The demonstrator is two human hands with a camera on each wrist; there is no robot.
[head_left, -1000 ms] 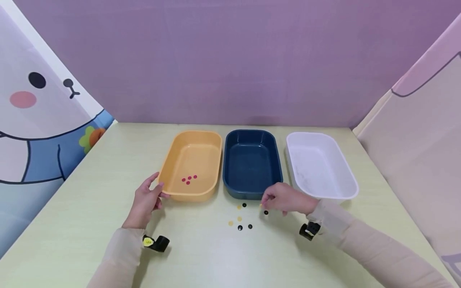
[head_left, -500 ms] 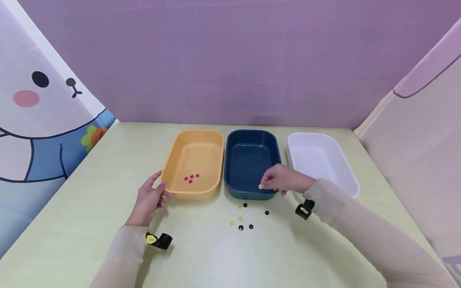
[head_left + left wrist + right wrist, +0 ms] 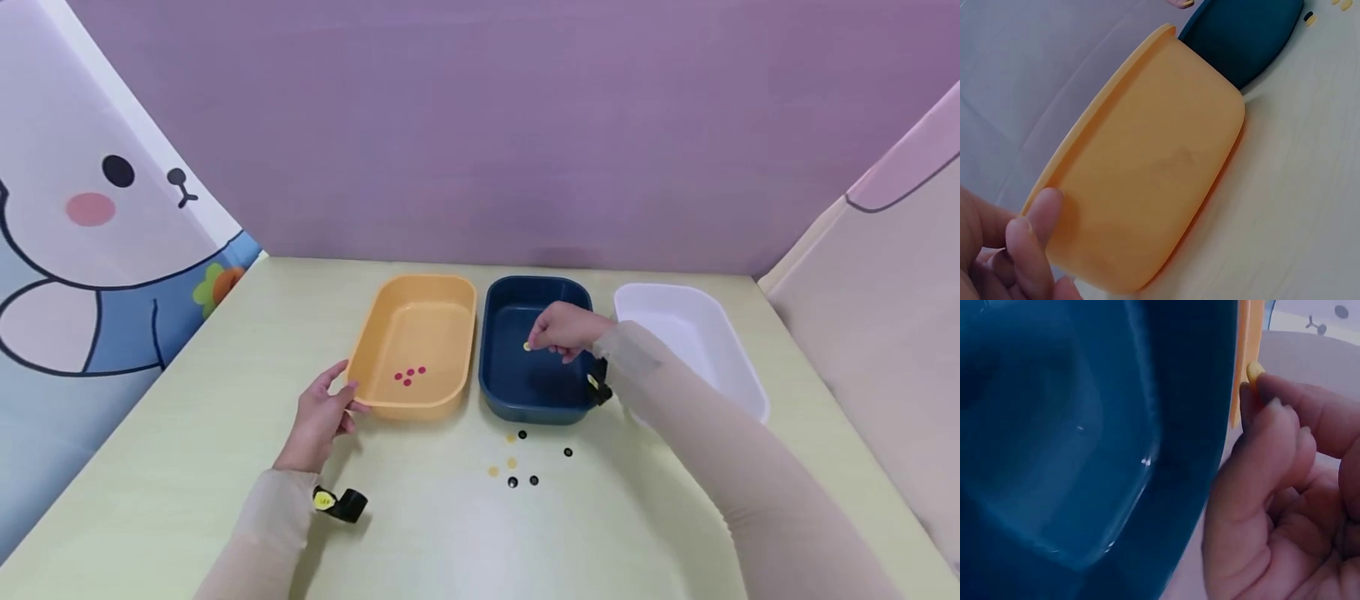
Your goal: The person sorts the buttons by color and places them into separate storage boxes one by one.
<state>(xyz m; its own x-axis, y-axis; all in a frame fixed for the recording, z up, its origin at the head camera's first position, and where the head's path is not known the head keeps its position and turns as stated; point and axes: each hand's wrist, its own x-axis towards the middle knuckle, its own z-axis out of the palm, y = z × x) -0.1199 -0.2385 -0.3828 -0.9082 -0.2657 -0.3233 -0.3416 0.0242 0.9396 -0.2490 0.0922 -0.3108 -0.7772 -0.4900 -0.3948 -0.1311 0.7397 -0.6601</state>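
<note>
My left hand (image 3: pixel 318 421) grips the near left corner of the orange plastic tray (image 3: pixel 408 410), its fingers bent over the rim in the left wrist view. Several small dark pink buttons (image 3: pixel 410 372) lie inside that tray. Between thumb and fingertips my right hand (image 3: pixel 566 327) pinches a small yellow button (image 3: pixel 1255 370), held over the dark blue tray (image 3: pixel 525 407). No buttons show on the visible part of the blue tray's floor. On the table before it are several black buttons (image 3: pixel 567 452) and three yellow buttons (image 3: pixel 492 472).
To the right of the blue tray stands a white tray (image 3: pixel 701 333), partly hidden by my right sleeve. The three trays form a row on the pale table (image 3: pixel 435 533). A purple curtain (image 3: pixel 480 133) hangs behind, with printed cloth at both sides.
My right hand has lifted the yellow button off the table and carried it forward over the blue tray. My left hand keeps its grip on the orange tray.
</note>
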